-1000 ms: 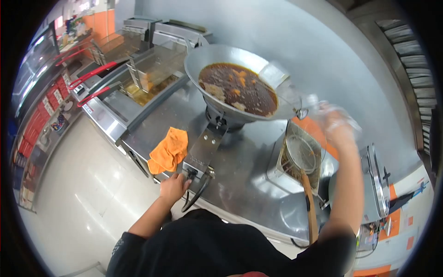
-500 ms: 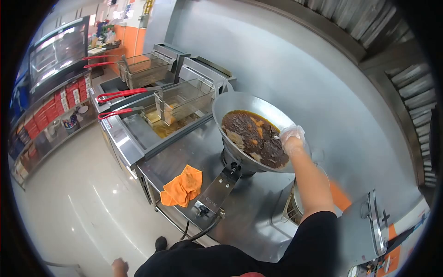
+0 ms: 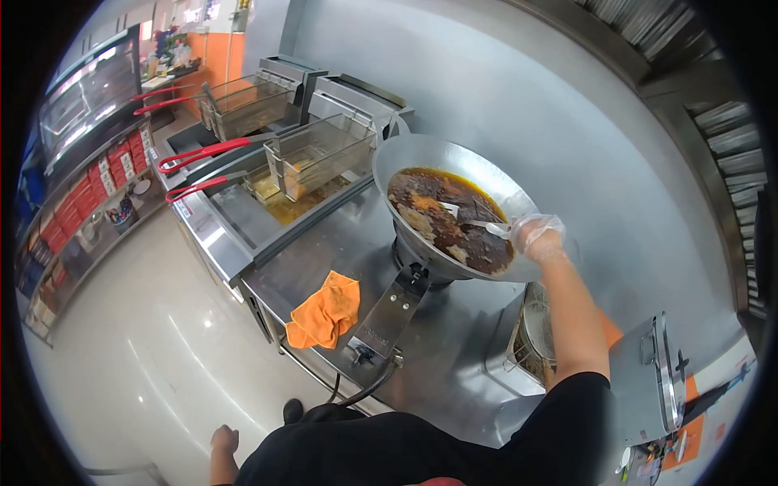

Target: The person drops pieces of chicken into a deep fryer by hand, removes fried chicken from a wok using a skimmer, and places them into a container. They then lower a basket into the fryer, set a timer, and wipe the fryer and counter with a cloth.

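Note:
My right hand (image 3: 541,236), in a clear plastic glove, is closed round the handle of a metal utensil (image 3: 480,222) at the wok's right rim. The utensil's flat end rests in the dark, oily food (image 3: 438,219) inside the large metal wok (image 3: 498,182). Orange and pale patches show on the dark mass. The wok stands on a burner (image 3: 389,317) on the steel table. My left hand (image 3: 224,439), bare and curled, hangs low over the floor at the bottom left, away from the table.
An orange cloth (image 3: 326,311) lies at the table's front edge. Left of the wok stand fryers with wire baskets (image 3: 324,154) and red handles. A round strainer (image 3: 538,328) sits in a container at the right, beside a grey lidded box (image 3: 644,381).
My right hand has moved right and slightly up, and more of the utensil shows above the food. My left hand has risen a little. The camera view has shifted slightly.

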`<action>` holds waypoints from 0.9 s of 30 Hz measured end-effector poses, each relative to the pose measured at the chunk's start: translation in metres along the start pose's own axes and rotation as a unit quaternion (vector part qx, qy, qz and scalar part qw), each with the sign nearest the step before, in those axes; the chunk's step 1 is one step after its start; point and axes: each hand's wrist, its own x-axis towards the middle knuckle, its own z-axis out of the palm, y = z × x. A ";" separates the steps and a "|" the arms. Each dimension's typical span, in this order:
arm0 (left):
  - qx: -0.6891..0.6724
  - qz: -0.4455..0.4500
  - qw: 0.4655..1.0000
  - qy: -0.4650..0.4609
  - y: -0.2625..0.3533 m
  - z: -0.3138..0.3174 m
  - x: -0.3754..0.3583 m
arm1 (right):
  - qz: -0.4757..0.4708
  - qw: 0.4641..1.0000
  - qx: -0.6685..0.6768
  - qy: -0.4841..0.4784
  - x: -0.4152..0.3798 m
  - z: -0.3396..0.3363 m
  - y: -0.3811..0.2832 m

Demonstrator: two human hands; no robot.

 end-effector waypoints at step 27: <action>-0.010 0.006 1.000 0.004 -0.002 -0.016 -0.035 | -0.003 0.984 0.162 -0.070 0.004 -0.021 -0.062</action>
